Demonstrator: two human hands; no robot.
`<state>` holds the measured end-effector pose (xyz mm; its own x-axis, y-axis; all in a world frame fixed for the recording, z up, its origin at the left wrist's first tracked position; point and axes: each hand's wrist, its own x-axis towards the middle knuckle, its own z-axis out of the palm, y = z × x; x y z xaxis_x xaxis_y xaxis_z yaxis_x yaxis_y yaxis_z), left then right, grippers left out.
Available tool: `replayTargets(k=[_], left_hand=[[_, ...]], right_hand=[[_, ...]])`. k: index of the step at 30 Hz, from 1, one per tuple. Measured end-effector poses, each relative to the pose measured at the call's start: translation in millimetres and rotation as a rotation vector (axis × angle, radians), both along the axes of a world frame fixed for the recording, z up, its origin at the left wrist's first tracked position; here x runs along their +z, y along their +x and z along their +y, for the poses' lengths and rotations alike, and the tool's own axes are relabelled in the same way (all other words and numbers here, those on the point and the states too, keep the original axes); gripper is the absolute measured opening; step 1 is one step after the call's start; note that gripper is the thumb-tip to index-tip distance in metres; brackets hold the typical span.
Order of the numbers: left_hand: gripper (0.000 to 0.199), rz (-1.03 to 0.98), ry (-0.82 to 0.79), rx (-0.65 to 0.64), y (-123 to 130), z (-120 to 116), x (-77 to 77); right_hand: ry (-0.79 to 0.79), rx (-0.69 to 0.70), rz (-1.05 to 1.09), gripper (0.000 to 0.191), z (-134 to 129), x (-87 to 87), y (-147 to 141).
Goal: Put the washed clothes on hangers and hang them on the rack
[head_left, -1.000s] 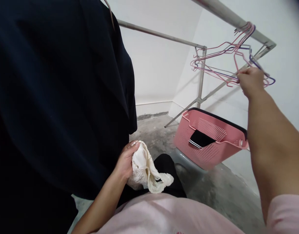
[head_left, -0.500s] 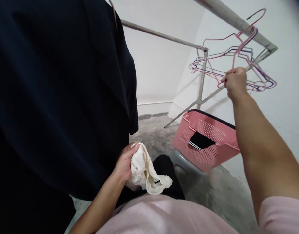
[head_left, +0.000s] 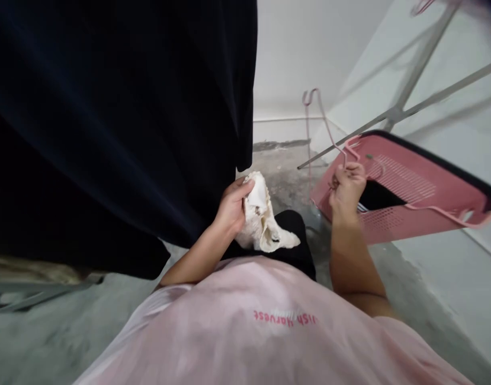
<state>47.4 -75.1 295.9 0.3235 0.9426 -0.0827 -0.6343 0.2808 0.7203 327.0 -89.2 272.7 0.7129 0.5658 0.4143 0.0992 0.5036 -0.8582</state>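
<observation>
My left hand [head_left: 232, 206] grips a cream-white lace undergarment [head_left: 255, 219], which looks like a pair of underpants, with the thumb lying over its upper edge. The cloth droops to the right, over my dark-clad leg. My right hand [head_left: 348, 187] is closed around a pink wire hanger [head_left: 326, 120], held tilted in front of the pink laundry basket. Motion blurs part of the hanger, and its hook end passes across the basket side. A gap separates the undergarment from the hanger.
A large dark navy garment [head_left: 149, 117] hangs close on my left. The pink basket [head_left: 409, 227] has a dark cloth [head_left: 383, 195] showing at its side opening. Metal rack legs [head_left: 395, 113] stand behind it by the white wall. Below lies grey concrete floor [head_left: 125, 315].
My right hand has come down and left from the rack's cluster of hangers, bringing one pink hanger away. My left hand keeps hold of the undergarment. The view has tilted downward.
</observation>
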Motion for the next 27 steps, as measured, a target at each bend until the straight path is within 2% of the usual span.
replayTargets(k=[3, 5, 7, 11, 15, 18, 21, 25, 27], left_hand=[[0.033, 0.022, 0.064, -0.014, 1.6, 0.0, -1.7], [0.036, 0.048, 0.095, -0.007, 0.6, 0.6, -2.9], [0.036, 0.078, 0.112, 0.018, 0.0, 1.7, -4.0], [0.034, 0.122, 0.132, 0.043, 5.0, 2.1, -6.0], [0.035, 0.114, 0.152, -0.029, 15.9, -6.0, -5.9], [0.038, 0.105, 0.152, -0.077, 20.1, -15.5, -1.2], [0.04, 0.111, 0.165, -0.09, 16.8, -21.6, 7.4], [0.038, 0.118, 0.212, 0.002, 3.2, -16.8, 16.7], [0.035, 0.126, 0.233, 0.084, -4.1, -8.7, 16.6]], right_hand=[[0.025, 0.118, 0.062, 0.044, -3.7, 7.9, -25.0], [0.05, 0.267, 0.084, 0.042, -12.1, 21.9, -31.8], [0.087, 0.351, 0.093, 0.043, -23.8, 37.4, -31.9], [0.255, 0.309, 0.041, 0.043, -49.0, 63.7, -30.3], [0.403, 0.2, -0.038, 0.035, -60.5, 75.1, -53.5], [0.449, 0.212, -0.024, 0.028, -50.8, 65.6, -80.2], [0.442, 0.296, 0.021, 0.029, -31.2, 37.5, -93.4], [0.268, 0.33, -0.051, 0.05, -11.6, -7.6, -79.3], [0.211, 0.34, -0.081, 0.052, -9.8, -20.6, -64.4]])
